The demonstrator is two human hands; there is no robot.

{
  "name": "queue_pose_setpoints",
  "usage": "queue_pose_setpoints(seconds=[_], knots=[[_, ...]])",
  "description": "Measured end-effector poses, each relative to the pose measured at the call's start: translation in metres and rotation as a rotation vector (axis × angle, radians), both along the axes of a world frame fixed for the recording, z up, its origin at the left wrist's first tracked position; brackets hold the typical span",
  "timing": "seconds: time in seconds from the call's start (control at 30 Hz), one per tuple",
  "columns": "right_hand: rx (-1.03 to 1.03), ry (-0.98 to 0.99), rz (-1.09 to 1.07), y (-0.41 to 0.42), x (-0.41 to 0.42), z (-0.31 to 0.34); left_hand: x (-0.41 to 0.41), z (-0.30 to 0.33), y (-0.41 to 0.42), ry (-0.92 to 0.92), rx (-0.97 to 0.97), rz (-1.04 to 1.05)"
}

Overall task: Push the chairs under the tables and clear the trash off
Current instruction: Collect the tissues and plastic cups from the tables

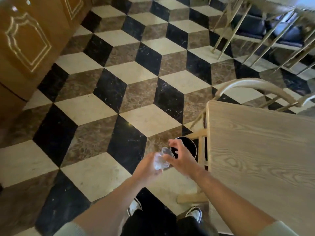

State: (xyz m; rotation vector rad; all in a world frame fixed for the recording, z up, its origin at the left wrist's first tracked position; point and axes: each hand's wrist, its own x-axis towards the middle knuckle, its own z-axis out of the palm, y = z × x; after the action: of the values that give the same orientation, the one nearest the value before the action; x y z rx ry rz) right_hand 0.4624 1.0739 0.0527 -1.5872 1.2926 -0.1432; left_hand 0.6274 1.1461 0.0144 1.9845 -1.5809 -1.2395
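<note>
While both hands meet over the floor, the crumpled clear plastic cup [162, 159] lies tilted between them, mouth toward the round black bin [190, 147] just beyond. Left hand [147, 168] cradles its base; right hand [181, 158], nearer the bin, pinches the rim beside the pale wooden table [264, 150].

The person wears pale grey-green sleeves [279, 229] pushed up high, leaving both forearms bare down to the hands. Below are dark trousers [153, 223] and white shoes [195, 214] with dark trim, the left shoe partly hidden.
</note>
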Motion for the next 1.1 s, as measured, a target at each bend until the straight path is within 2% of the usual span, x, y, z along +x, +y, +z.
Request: queue_pose_setpoints(seconds=[0.07, 0.17, 0.27, 0.37, 0.43, 0.6, 0.7, 0.77, 0.9, 1.1], knots=[[-0.069, 0.047, 0.063, -0.001, 0.033, 0.004, 0.041, 0.005, 0.004, -0.003, 0.004, 0.047], [-0.196, 0.126, 0.268, -0.006, 0.063, 0.001, 0.082, 0.000, -0.002, -0.057, -0.019, 0.062], [-0.427, 0.151, 0.253, -0.016, 0.078, 0.001, 0.101, -0.010, -0.018, -0.106, -0.004, 0.019], [-0.507, 0.178, 0.253, -0.030, 0.085, 0.008, 0.107, -0.038, -0.038, -0.118, -0.003, -0.053], [-0.458, 0.215, 0.310, -0.046, 0.084, 0.009, 0.103, -0.033, -0.056, -0.116, -0.027, -0.099], [-0.029, 0.262, 0.403, -0.099, 0.080, 0.028, 0.096, 0.000, -0.114, -0.137, -0.046, -0.265], [0.083, 0.273, 0.493, -0.134, 0.084, 0.034, 0.093, 0.017, -0.153, -0.175, -0.047, -0.385], [0.143, 0.271, 0.481, -0.157, 0.078, 0.034, 0.083, 0.024, -0.186, -0.201, -0.037, -0.476], [0.319, 0.181, 0.213, -0.187, 0.053, 0.041, 0.061, 0.030, -0.246, -0.203, -0.044, -0.623], [0.474, 0.204, -0.031, -0.211, 0.020, 0.044, 0.009, 0.014, -0.307, -0.167, -0.119, -0.838]])
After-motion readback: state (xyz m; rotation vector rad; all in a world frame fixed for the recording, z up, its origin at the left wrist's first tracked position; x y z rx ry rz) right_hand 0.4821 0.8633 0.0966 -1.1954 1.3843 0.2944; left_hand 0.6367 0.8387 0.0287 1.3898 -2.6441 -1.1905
